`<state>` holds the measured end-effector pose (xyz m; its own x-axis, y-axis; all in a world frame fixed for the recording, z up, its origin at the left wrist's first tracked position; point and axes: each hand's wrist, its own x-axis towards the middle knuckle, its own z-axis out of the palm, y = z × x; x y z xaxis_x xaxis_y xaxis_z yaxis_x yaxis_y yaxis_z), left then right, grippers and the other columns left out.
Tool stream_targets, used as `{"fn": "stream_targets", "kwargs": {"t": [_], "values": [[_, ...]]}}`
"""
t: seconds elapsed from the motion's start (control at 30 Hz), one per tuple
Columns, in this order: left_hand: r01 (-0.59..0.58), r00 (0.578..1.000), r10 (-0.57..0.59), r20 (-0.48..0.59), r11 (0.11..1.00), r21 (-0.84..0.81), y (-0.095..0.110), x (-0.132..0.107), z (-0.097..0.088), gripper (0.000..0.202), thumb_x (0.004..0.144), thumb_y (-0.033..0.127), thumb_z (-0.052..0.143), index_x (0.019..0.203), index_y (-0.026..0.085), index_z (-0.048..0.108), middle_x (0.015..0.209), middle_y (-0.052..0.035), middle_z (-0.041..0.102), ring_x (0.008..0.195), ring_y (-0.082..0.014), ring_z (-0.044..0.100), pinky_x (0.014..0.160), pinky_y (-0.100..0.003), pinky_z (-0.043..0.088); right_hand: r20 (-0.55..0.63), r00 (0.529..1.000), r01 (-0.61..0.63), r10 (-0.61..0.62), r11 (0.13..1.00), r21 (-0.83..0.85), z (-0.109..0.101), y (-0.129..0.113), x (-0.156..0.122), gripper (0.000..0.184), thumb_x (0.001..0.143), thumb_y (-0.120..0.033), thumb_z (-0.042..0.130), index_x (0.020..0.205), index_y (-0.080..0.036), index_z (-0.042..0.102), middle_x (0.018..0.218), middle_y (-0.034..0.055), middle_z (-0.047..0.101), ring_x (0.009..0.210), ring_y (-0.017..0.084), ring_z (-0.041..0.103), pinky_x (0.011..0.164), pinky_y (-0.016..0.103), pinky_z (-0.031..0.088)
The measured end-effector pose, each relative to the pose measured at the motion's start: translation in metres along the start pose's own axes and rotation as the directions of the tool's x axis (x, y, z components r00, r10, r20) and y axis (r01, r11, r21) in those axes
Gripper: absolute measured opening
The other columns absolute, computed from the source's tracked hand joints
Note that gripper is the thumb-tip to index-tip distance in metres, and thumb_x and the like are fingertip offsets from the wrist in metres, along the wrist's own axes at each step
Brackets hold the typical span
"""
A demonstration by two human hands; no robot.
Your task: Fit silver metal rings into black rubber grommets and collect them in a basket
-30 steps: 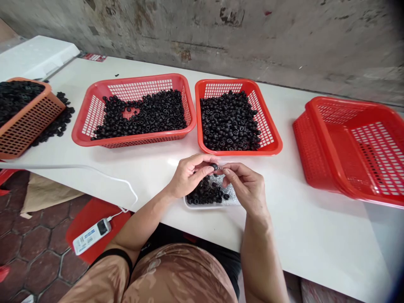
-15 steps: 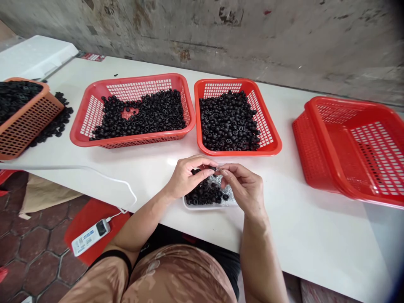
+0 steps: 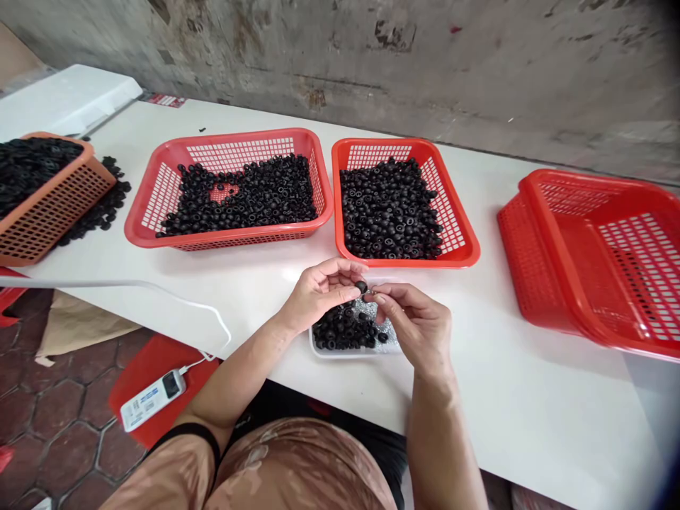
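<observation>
Between thumb and fingers, my left hand (image 3: 319,294) pinches a small round black part (image 3: 362,287). My right hand (image 3: 417,319) is closed in a pinch on a tiny shiny metal piece (image 3: 370,291), right beside the black part; its exact kind is too small to make out. Both hands are over a shallow clear plastic tray (image 3: 340,353). Inside it, black parts (image 3: 345,331) lie on the left and small silvery pieces (image 3: 387,327) on the right, partly hidden by my hands.
Behind the tray stand two red baskets, the left (image 3: 154,237) and the right (image 3: 462,258), both holding black parts. Stacked red baskets (image 3: 552,283) stand at right. An orange basket (image 3: 58,205) and loose black parts (image 3: 100,205) are at left. A white cable (image 3: 175,292) runs to a power bank (image 3: 151,400).
My right hand has drawn slightly right, away from my left fingers. The black part shows more fully in my left pinch. The whole view has shifted a little.
</observation>
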<state>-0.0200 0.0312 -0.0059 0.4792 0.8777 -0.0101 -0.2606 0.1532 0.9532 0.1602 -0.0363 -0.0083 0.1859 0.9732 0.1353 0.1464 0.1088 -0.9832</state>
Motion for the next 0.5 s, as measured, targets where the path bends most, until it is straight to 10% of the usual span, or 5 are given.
{"fn": "stream_targets", "kwargs": {"t": [0.5], "values": [[-0.194, 0.98, 0.199, 0.017, 0.934, 0.298, -0.0052, -0.0038, 0.0044, 0.028, 0.089, 0.017, 0.072, 0.117, 0.016, 0.072, 0.102, -0.0057, 0.074, 0.09, -0.0122, 0.07, 0.085, -0.023, 0.057, 0.008, 1.0, -0.008, 0.009, 0.99, -0.138, 0.0002, -0.0051, 0.0021, 0.014, 0.094, -0.033, 0.07, 0.093, -0.021, 0.078, 0.069, -0.0023, 0.068, 0.057, 0.01, 0.059, 0.062, 0.024, 0.051]]}}
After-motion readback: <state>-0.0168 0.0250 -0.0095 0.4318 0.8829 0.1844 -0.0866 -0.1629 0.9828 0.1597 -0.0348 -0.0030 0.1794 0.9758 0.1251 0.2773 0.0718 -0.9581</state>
